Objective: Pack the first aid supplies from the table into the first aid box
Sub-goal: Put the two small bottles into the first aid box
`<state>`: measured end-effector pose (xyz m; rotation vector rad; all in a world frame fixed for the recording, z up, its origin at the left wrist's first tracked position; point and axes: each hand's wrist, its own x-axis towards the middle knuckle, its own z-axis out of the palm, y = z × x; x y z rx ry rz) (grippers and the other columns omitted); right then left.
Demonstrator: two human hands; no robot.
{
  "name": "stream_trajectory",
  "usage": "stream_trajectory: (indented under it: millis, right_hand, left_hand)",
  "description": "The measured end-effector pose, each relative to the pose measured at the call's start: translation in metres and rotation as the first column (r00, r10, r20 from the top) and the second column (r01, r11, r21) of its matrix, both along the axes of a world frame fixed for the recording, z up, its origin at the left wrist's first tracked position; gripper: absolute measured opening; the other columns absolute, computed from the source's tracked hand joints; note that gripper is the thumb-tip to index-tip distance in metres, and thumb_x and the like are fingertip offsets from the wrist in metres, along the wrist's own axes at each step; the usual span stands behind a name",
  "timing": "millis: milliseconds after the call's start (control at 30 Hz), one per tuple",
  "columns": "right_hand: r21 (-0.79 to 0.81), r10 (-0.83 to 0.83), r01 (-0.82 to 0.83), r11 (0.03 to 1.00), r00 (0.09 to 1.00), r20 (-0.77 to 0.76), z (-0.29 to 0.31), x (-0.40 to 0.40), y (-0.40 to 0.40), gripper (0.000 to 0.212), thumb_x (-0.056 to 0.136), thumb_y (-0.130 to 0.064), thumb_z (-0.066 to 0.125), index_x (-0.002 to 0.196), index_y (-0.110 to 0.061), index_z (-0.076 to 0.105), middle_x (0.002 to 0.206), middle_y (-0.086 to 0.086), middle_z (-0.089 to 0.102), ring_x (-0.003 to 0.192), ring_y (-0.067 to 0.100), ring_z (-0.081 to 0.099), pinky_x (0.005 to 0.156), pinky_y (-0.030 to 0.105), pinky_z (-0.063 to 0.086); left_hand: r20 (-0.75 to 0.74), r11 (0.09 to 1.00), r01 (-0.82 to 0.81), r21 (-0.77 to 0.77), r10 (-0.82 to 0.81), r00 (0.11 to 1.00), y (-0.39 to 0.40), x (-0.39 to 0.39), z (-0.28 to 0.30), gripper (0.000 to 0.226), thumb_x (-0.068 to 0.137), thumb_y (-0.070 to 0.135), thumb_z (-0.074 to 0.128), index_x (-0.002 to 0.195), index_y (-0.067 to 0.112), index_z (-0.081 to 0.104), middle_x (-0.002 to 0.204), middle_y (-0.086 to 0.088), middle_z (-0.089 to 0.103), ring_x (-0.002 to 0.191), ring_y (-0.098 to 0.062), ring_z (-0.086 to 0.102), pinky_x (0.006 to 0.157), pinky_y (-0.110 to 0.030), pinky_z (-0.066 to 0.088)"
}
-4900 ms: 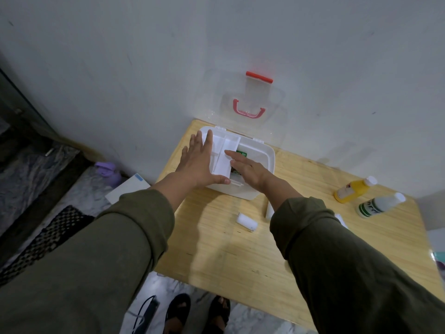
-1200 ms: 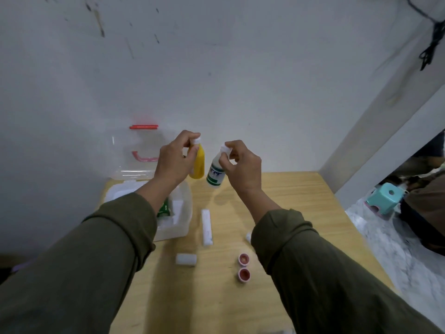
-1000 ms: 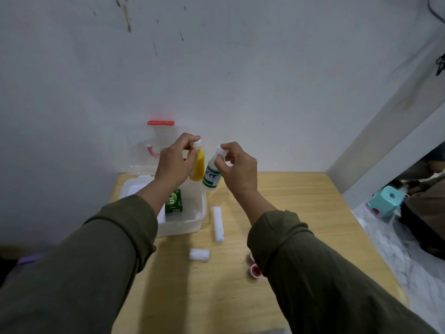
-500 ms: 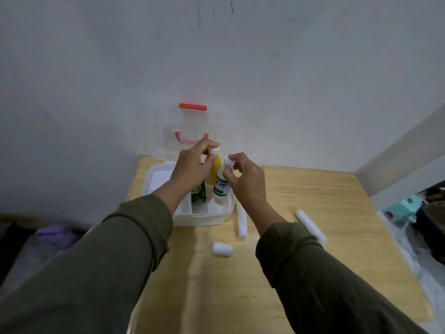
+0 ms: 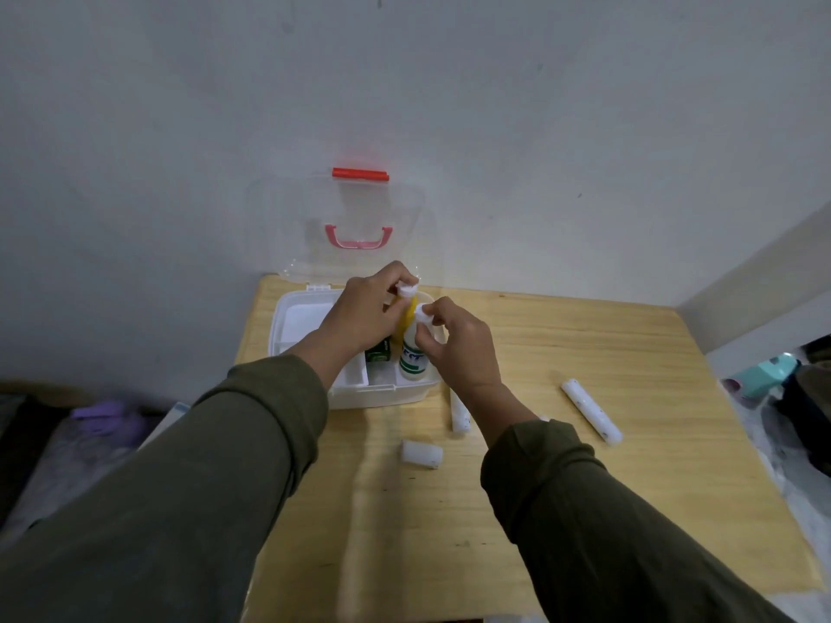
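The white first aid box [image 5: 310,317] sits open at the table's back left, its clear lid [image 5: 359,218] leaning on the wall. My left hand [image 5: 364,317] grips a yellow bottle [image 5: 410,314] by its white cap, down inside the box. My right hand [image 5: 458,348] holds a white bottle with a green label [image 5: 413,359] by its cap, standing in the box's right compartment. A green packet [image 5: 377,355] lies inside beside them. Two long white rolls [image 5: 459,411] [image 5: 590,411] and a short white roll [image 5: 422,452] lie on the table.
The wooden table [image 5: 584,510] stands against the wall in a corner. A teal object [image 5: 764,375] sits on the floor to the right, a purple one [image 5: 105,418] on the left.
Both hands have carried the two bottles left and down from above the table into the box. The view has tilted down and left.
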<state>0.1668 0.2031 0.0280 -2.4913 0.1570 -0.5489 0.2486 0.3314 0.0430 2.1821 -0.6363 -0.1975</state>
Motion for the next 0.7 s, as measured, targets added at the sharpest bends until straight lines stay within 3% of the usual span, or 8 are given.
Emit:
stream_trajectory:
  millis: [167, 300, 467, 700]
  right_hand:
    - [-0.069, 0.032, -0.034, 0.997, 0.999, -0.034, -0.008, 0.001, 0.003, 0.021, 0.078, -0.014, 0.068, 0.097, -0.004, 0.064, 0.083, 0.016, 0.068, 0.077, 0.032, 0.061, 0.065, 0.033, 0.047]
    - [-0.142, 0.06, -0.054, 0.988, 0.997, 0.043, 0.001, 0.0, 0.001, 0.027, 0.067, -0.009, 0.075, 0.092, -0.005, 0.066, 0.074, 0.017, 0.064, 0.076, 0.034, 0.06, 0.064, 0.038, 0.05]
    - [-0.208, 0.083, -0.078, 0.975, 0.996, 0.016, 0.002, 0.001, -0.005, 0.045, 0.066, -0.015, 0.076, 0.109, -0.01, 0.067, 0.074, 0.011, 0.069, 0.078, 0.033, 0.059, 0.066, 0.039, 0.049]
    - [-0.215, 0.077, -0.078, 0.973, 0.997, -0.017, -0.002, 0.002, -0.007, 0.035, 0.066, -0.014, 0.075, 0.099, -0.007, 0.067, 0.077, 0.012, 0.067, 0.082, 0.034, 0.058, 0.069, 0.039, 0.048]
  left_hand:
    - [0.009, 0.998, 0.033, 0.046, -0.034, 0.999, -0.001, -0.003, -0.006, 0.02, 0.091, 0.015, 0.057, 0.109, 0.023, 0.056, 0.105, -0.005, 0.068, 0.092, -0.023, 0.063, 0.081, -0.035, 0.054]
    - [0.009, 0.997, 0.063, 0.049, -0.063, 0.998, 0.001, -0.003, -0.01, 0.02, 0.09, 0.01, 0.057, 0.108, 0.019, 0.058, 0.106, -0.006, 0.068, 0.095, -0.023, 0.062, 0.081, -0.03, 0.05]
    - [0.015, 0.996, 0.07, 0.059, -0.071, 0.997, 0.001, 0.0, -0.009, 0.021, 0.09, 0.011, 0.058, 0.106, 0.024, 0.063, 0.108, -0.005, 0.068, 0.099, -0.023, 0.06, 0.086, -0.033, 0.049]
    - [-0.014, 0.998, 0.023, 0.063, -0.022, 1.0, 0.003, 0.004, -0.009, 0.025, 0.089, 0.015, 0.061, 0.111, 0.025, 0.067, 0.119, -0.006, 0.066, 0.109, -0.027, 0.058, 0.094, -0.032, 0.043]
